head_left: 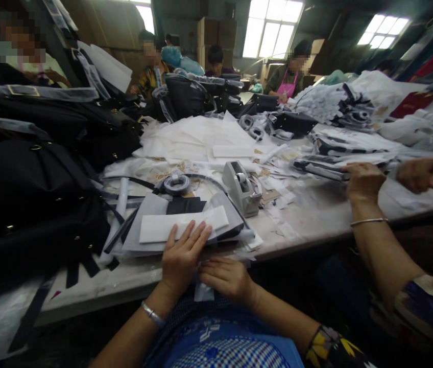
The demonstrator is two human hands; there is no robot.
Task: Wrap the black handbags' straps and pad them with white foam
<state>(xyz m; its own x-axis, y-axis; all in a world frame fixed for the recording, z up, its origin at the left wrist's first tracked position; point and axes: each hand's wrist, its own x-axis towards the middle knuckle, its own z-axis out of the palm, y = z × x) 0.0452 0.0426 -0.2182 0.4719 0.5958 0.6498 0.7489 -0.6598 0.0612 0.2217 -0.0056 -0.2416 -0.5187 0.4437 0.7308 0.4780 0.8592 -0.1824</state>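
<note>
My left hand (184,258) lies with fingers stretched over a white foam strip (182,225), pressing on its front edge. Under the strip are a translucent sheet (140,237) and a flat black piece (186,205), part of it hidden. Close beside it, at the table's front edge, my right hand (227,278) has its fingers together and bent over a piece of clear plastic (204,291), which hangs down by my apron. A grey tape dispenser (241,189) stands just beyond, next to a wrapped coiled strap (177,184).
Black bags (28,199) pile up on the left. White sheets (197,135) cover the table's middle, with paper scraps (278,189) to their right. At right, a co-worker's hands (365,181) handle wrapped black pieces (323,171). Other people sit across the table.
</note>
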